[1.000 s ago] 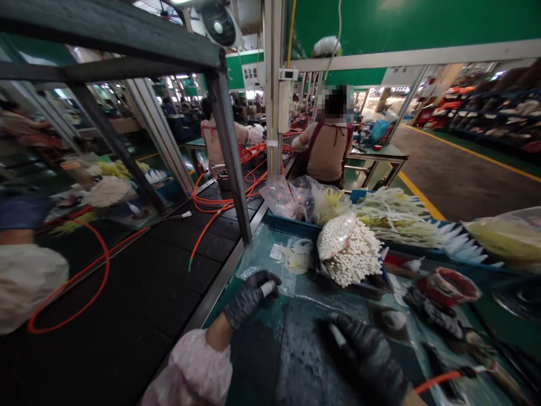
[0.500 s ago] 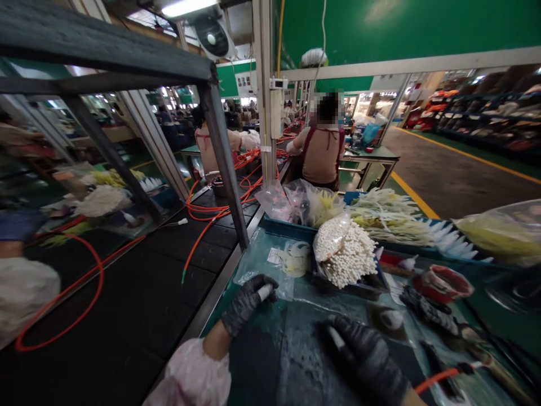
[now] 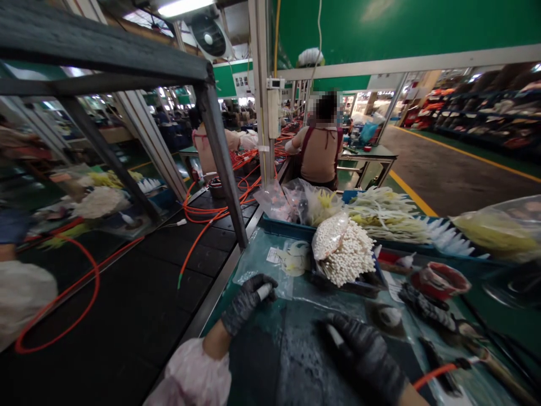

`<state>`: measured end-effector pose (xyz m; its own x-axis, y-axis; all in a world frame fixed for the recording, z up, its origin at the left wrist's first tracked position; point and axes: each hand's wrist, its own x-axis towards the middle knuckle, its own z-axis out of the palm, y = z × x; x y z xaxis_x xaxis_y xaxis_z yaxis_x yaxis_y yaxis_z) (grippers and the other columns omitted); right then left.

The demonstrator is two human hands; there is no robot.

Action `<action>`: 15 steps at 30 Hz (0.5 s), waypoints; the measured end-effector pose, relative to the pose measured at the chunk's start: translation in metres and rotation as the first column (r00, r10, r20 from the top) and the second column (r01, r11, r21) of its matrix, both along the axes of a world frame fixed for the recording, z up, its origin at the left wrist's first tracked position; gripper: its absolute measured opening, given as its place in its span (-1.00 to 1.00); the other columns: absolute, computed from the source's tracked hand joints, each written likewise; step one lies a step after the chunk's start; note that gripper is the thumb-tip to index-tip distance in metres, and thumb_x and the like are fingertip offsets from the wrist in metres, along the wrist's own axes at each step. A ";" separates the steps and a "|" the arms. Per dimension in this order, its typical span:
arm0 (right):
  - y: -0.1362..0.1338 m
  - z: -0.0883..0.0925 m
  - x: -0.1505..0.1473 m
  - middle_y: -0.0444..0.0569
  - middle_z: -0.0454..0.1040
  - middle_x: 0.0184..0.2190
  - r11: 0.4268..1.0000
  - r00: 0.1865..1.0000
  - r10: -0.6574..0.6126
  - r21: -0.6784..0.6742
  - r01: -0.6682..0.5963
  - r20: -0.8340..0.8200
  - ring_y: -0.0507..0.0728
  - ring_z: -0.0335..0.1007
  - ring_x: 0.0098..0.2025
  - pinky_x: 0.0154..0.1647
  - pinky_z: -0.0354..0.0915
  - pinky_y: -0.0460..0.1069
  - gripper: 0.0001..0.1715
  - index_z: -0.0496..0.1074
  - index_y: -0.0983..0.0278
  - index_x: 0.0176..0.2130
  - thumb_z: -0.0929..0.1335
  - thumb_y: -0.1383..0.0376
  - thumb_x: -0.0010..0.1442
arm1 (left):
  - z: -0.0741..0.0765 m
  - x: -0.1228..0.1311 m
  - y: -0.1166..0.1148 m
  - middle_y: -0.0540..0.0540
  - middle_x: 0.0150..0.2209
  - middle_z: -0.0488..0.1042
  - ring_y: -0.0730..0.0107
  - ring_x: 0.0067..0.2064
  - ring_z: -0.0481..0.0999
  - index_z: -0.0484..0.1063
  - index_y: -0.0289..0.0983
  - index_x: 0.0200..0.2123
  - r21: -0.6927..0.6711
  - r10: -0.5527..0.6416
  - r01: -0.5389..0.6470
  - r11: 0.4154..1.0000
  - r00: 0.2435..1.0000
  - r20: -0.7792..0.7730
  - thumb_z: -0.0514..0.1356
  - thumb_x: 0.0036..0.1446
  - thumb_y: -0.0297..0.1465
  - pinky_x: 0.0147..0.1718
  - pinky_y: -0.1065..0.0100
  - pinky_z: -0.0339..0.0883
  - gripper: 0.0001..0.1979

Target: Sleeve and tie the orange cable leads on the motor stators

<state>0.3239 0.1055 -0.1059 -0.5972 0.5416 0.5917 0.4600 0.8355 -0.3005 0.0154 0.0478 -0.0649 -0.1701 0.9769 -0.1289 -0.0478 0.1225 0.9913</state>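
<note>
My left hand (image 3: pixel 250 300), in a dark grey glove with white covering on the thumb, rests on the near side of the green worktop (image 3: pixel 253 338). Its fingers are slightly bent and I see nothing in them. Just beyond it lies a clear plastic sheet (image 3: pixel 249 262) with pale petal-like pieces (image 3: pixel 295 258) and a white label. Low over the dark mat (image 3: pixel 304 355), my right hand (image 3: pixel 369 352) wears the same kind of glove, fingers stretched forward, thumb apart, holding nothing visible. Ahead of it a bundle of white bead-tipped stems (image 3: pixel 349 254) sits in a dark tray.
Blue trays hold pale yellow-green strips (image 3: pixel 384 217) and white spiky pieces (image 3: pixel 450 237). To the right are a red pot (image 3: pixel 442 279) and a tool with an orange cord (image 3: pixel 435 375). A black conveyor (image 3: pixel 127 316) and metal frame post (image 3: pixel 224 163) stand left. A co-worker (image 3: pixel 321 149) sits ahead.
The view has shifted very slightly. Both hands and the things on the worktop stay in place.
</note>
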 end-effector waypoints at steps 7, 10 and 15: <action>0.001 -0.001 0.001 -0.01 0.78 -0.27 1.000 1.000 0.000 0.027 -0.001 0.006 0.15 0.77 -0.31 -0.23 0.67 -0.07 -0.47 0.72 0.18 -0.14 0.21 0.16 0.57 | -0.003 0.001 0.000 -0.04 -0.37 0.61 0.32 -0.34 0.53 0.61 -0.23 -0.20 -0.006 0.006 -0.006 1.000 1.000 0.018 0.43 0.06 -0.02 -0.28 0.32 0.35 -0.58; 0.001 -0.001 0.001 -0.03 0.78 -0.27 1.000 1.000 -0.001 0.029 0.001 0.008 0.15 0.78 -0.30 -0.25 0.67 -0.07 -0.48 0.72 0.17 -0.15 0.21 0.16 0.57 | -0.001 0.002 0.000 -0.04 -0.37 0.61 0.32 -0.34 0.53 0.62 -0.23 -0.21 -0.009 0.013 -0.013 1.000 0.999 0.029 0.44 0.04 -0.02 -0.29 0.33 0.35 -0.58; 0.000 -0.002 0.000 -0.04 0.78 -0.28 1.000 1.000 -0.008 -0.003 0.008 0.002 0.15 0.77 -0.32 -0.26 0.68 -0.06 -0.50 0.72 0.19 -0.17 0.23 0.16 0.55 | 0.002 0.001 -0.001 -0.04 -0.38 0.62 0.32 -0.32 0.55 0.62 -0.24 -0.21 -0.002 0.011 -0.011 1.000 1.000 0.013 0.45 0.06 -0.03 -0.26 0.33 0.36 -0.59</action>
